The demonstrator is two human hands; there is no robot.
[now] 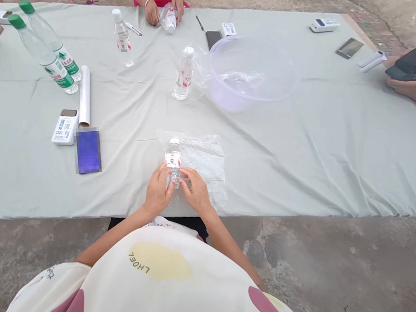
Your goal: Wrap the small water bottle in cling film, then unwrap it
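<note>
A small clear water bottle [173,160] with a white cap and a red-and-white label lies on a sheet of clear plastic film [204,158], its cap pointing away from me. My left hand [157,189] grips the left side of the bottle near its base. From the right, my right hand [195,190] holds the same lower part, thumb and fingers against it. The two thumbs are close together at the base. Most of the film spreads out to the right of the bottle, wrinkled and partly under my right hand.
Beyond the film stand another small bottle [184,74] and a translucent purple basin [221,91] with film inside. Leftward are a film roll [84,95], a white device [65,128], a blurred blue rectangle [88,150] and green-capped bottles [50,67]. Across the table, a person's hands [165,10] handle a wrapped bottle.
</note>
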